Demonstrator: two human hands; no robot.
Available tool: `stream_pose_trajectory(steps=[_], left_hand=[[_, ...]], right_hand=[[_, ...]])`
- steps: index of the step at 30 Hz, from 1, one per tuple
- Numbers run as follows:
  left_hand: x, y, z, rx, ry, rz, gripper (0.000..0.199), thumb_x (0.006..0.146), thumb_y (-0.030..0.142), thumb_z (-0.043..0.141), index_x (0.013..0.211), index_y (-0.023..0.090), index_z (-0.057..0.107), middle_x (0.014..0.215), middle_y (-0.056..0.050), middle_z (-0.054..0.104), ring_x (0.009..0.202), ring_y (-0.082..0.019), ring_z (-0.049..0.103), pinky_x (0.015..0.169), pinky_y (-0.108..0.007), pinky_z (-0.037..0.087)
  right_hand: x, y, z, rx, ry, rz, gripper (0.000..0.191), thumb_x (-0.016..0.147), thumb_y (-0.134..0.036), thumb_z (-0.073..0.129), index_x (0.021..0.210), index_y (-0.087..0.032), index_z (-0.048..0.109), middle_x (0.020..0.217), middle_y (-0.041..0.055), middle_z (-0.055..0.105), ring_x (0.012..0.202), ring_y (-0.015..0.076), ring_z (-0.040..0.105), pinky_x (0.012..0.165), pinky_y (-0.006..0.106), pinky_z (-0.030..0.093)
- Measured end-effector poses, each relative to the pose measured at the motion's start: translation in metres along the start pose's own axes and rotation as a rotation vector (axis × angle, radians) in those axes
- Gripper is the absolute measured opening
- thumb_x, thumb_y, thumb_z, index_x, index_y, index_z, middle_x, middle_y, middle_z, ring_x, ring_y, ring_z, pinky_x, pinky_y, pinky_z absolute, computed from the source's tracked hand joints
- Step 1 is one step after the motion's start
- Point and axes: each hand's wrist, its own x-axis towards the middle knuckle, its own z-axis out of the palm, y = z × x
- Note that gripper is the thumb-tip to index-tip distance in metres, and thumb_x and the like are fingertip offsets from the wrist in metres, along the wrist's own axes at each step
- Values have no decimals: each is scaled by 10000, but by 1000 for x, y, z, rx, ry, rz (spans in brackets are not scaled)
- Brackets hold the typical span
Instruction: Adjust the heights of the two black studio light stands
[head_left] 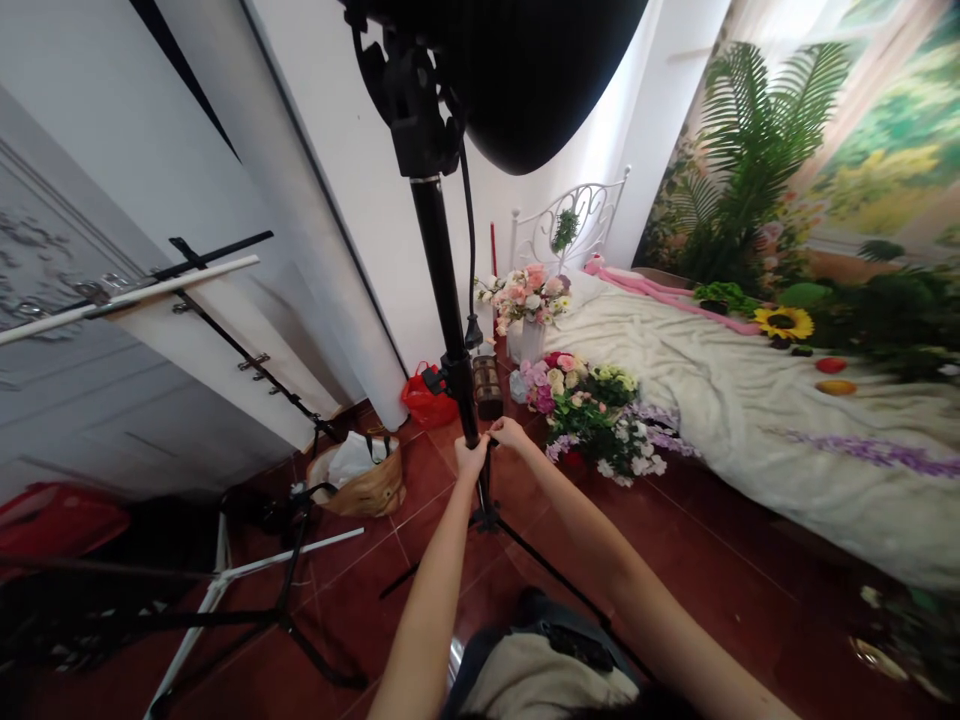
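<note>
A black light stand (442, 270) rises upright in front of me, topped by a large black lamp reflector (540, 80). My left hand (471, 457) is wrapped round the stand's pole at its lower section. Beside it, on the right of the pole, my right hand (510, 434) pinches what looks like the stand's clamp knob, mostly hidden by the fingers. Higher up the pole sits another clamp (450, 377). A power cable with a plug (473, 330) dangles along the pole. The stand's legs spread over the floor below my hands.
Bunches of artificial flowers (577, 400) lie right of the stand, near a bed with a cream blanket (675, 365). A red bag (429, 396), a small wooden chest (487, 387) and a woven bag (367, 485) stand behind. More stands (281, 610) crowd the left on tiles.
</note>
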Motion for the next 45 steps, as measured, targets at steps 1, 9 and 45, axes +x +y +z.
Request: stream_pose_trajectory(steps=[1,9,45], left_hand=[[0,1,0,4,3,2,215,581,303,663,503,155,528,506,3,536,471,-98,490,469,-203,379],[-2,5,0,-12,2,-8,180,563,272,666,518,150,541,513,5,539,492,-99,498,480,-198,385],[-4,-3,5,19,33,-40,219,603,303,652,532,161,502,525,13,517,502,-100,489,494,-205,377]], right_hand=[[-4,1,-2,-21,-28,-13,252,858,-360,570,998,-153,602,986,41,616,835,151,593,751,324,508],[-37,14,-29,-73,-221,-311,315,811,-397,551,1061,-225,635,958,42,656,805,160,581,756,293,461],[-15,16,8,185,-28,215,510,575,-623,642,516,-235,317,460,-84,280,443,69,262,421,227,223]])
